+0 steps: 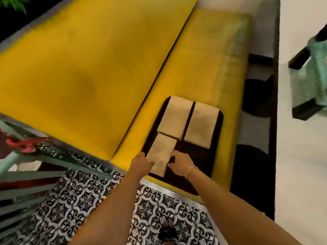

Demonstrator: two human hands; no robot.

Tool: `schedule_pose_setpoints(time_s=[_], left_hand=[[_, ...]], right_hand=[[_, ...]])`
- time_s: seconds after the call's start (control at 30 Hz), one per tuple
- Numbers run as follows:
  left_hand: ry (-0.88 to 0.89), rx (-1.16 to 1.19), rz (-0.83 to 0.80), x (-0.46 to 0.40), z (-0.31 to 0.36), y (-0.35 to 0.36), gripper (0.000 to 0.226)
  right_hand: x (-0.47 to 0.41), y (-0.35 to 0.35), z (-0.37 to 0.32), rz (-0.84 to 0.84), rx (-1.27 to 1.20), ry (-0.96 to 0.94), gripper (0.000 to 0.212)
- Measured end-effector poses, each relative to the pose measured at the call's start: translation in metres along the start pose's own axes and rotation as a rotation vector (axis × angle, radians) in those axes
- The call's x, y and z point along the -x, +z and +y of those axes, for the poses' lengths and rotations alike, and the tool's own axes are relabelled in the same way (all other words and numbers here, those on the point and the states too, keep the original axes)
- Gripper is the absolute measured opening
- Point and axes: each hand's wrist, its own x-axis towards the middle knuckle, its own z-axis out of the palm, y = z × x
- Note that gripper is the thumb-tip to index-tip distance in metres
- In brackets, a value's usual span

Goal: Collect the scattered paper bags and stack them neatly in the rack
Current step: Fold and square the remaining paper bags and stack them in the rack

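While both arms reach forward: the view looks down on a yellow seat and a patterned floor.
Large yellow cushion (79,68): a flat pad filling the upper left, its long edge running diagonally beside the narrower pad.
Narrow yellow seat cushion (208,68): lies to the right of the large one and carries the tray at its near end.
Black-and-white patterned tile floor (85,197): spreads below the seat edge, under both forearms.
Pale green slatted frame (21,174): at the left edge, with a red strap (blurred) across its top.
Dark rectangular tray with rounded corners (198,156): rests on the narrow cushion, its near right part bare.
Far brown paper bags: two flat bags side by side on the tray, the left one (174,117) just beside the right one (201,124), a thin dark gap between them.
Near brown paper bag (161,154): flat on the tray's near left part, its far end tucked at the edge of the far left bag, held between the two hands.
Left hand (141,162): fingers curled against the near bag's left edge, gripping it.
Right hand (180,160): fingers bent, pinching the near bag's right edge.
Thin bracelet (191,171): circles the right wrist.
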Motion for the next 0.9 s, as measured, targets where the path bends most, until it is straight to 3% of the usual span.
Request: schedule_pose_setpoints(time_s=[0.23, 0.37, 0.53, 0.63, 0.77, 0.9], left_hand=[[-0.111, 0.015, -0.024, -0.026, -0.003, 0.032, 0.077], [-0.213, 0.091, -0.008, -0.037, 0.001, 0.038, 0.085], [-0.270, 0.089, -0.085, -0.044, 0.004, 0.036, 0.066], [-0.266, 0.072, -0.075, -0.045, 0.002, 0.037, 0.069], [-0.115, 0.187, -0.074, -0.029, 0.010, 0.030, 0.071], [0.128, 0.157, -0.030, 0.001, 0.022, 0.006, 0.029]], right_hand=[[-0.034, 0.036, -0.003, -0.128, 0.085, 0.027, 0.036], [-0.035, 0.038, -0.006, -0.102, 0.152, -0.018, 0.036], [-0.040, 0.042, -0.002, -0.081, 0.093, 0.014, 0.034], [-0.041, 0.042, 0.001, -0.077, 0.021, 0.031, 0.034], [-0.036, 0.040, 0.008, -0.037, -0.224, 0.164, 0.048], [-0.025, 0.013, 0.010, 0.232, -0.430, 0.232, 0.068]])
